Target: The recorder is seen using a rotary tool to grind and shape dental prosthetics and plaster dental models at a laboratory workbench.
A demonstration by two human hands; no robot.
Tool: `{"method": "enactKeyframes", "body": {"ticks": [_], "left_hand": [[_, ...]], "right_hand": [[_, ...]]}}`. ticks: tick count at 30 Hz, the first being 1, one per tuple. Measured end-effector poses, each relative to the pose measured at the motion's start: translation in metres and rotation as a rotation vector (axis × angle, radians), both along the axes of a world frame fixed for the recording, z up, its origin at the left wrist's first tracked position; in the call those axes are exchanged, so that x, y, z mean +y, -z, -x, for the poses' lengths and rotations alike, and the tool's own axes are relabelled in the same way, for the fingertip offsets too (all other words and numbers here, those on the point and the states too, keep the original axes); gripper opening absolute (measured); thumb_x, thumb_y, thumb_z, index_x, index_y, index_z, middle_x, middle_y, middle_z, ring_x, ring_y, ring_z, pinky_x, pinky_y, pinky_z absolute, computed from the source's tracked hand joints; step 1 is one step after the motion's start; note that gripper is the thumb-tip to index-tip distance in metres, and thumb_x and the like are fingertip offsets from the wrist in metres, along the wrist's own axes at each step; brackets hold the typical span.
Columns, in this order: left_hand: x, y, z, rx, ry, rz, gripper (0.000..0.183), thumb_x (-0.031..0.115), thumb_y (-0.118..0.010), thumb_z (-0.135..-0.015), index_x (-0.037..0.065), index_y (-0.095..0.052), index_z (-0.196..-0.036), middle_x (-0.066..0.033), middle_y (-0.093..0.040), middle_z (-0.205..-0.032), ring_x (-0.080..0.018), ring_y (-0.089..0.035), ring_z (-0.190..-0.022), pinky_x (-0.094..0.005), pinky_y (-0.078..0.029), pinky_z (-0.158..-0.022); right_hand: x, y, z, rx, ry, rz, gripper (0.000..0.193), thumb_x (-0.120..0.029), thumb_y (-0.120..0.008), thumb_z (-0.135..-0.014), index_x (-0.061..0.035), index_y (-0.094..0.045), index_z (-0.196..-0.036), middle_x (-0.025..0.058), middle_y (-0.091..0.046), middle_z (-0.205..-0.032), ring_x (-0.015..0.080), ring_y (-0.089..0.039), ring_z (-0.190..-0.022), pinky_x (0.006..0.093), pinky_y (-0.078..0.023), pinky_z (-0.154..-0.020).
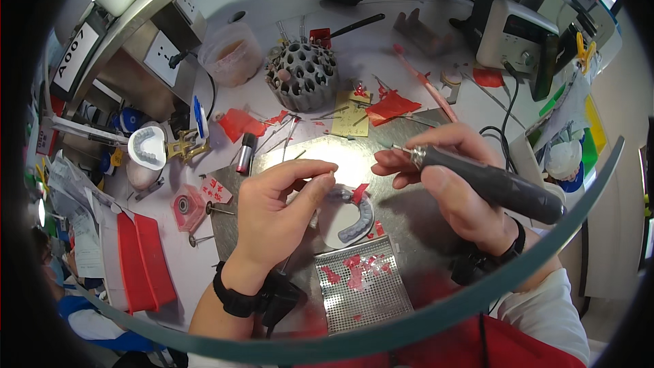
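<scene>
My right hand grips a dark rotary handpiece, whose thin bur points left, toward my other hand. My left hand is closed in a pinch of thumb and index finger; a tiny thing at the fingertips is too small to name. Just beneath and right of this pinch lies a white dental model with a grey tooth arch and a scrap of red wax. Nearer me, a perforated metal tray carries red wax crumbs.
A grey bur holder stands at the back beside a clear plastic tub. Red wax sheets, a pink toothbrush and thin tools lie beyond my hands. A control box is far right; a red bin is left. A curved transparent shield edge crosses in front.
</scene>
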State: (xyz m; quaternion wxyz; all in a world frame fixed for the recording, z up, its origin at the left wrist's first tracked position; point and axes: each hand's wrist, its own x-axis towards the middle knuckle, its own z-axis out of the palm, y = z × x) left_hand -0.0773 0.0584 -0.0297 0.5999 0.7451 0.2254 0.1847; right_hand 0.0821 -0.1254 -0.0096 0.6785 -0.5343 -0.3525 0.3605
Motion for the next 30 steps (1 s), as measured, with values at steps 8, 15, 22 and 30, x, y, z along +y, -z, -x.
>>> {"method": "enactKeyframes", "body": {"ticks": [8, 15, 22, 30], "left_hand": [[-0.005, 0.01, -0.007, 0.008, 0.188, -0.378, 0.014, 0.003, -0.07, -0.085, -0.001, -0.073, -0.098, -0.0119, -0.073, -0.097, -0.0172, -0.069, -0.076, -0.0268, -0.054, -0.069], [-0.004, 0.008, -0.006, -0.064, 0.271, -0.561, 0.016, 0.002, -0.071, -0.082, 0.001, -0.073, -0.097, -0.0111, -0.072, -0.097, -0.0249, -0.069, -0.084, -0.0335, -0.055, -0.072], [-0.002, 0.007, -0.008, -0.116, 0.31, -0.816, 0.018, 0.001, -0.072, -0.08, 0.002, -0.07, -0.099, -0.0111, -0.07, -0.096, -0.0297, -0.068, -0.089, -0.0374, -0.056, -0.077], [-0.011, -0.005, -0.005, 0.047, 0.11, -0.619, 0.017, 0.001, -0.072, -0.085, -0.001, -0.071, -0.102, -0.0107, -0.072, -0.089, -0.02, -0.071, -0.082, -0.0293, -0.055, -0.07]], "right_hand": [[0.011, -0.007, -0.003, 0.056, 0.081, 0.203, 0.035, -0.016, -0.064, -0.095, -0.0019, -0.057, -0.127, 0.0118, -0.073, -0.104, 0.0102, -0.065, -0.085, 0.0269, -0.054, -0.076], [0.009, -0.01, 0.001, 0.04, 0.074, 0.148, 0.036, -0.016, -0.064, -0.095, 0.001, -0.056, -0.126, 0.0098, -0.073, -0.1, 0.0091, -0.064, -0.083, 0.0258, -0.053, -0.075], [0.01, -0.009, 0.0, 0.025, 0.067, 0.192, 0.035, -0.016, -0.066, -0.095, -0.0005, -0.058, -0.125, 0.0081, -0.072, -0.1, 0.0088, -0.064, -0.083, 0.0254, -0.052, -0.074], [0.012, 0.012, -0.004, -0.13, -0.211, 0.074, 0.062, -0.017, -0.086, -0.079, -0.0076, -0.05, -0.128, 0.0103, -0.057, -0.127, 0.0163, -0.055, -0.117, 0.0335, -0.046, -0.096]]}}
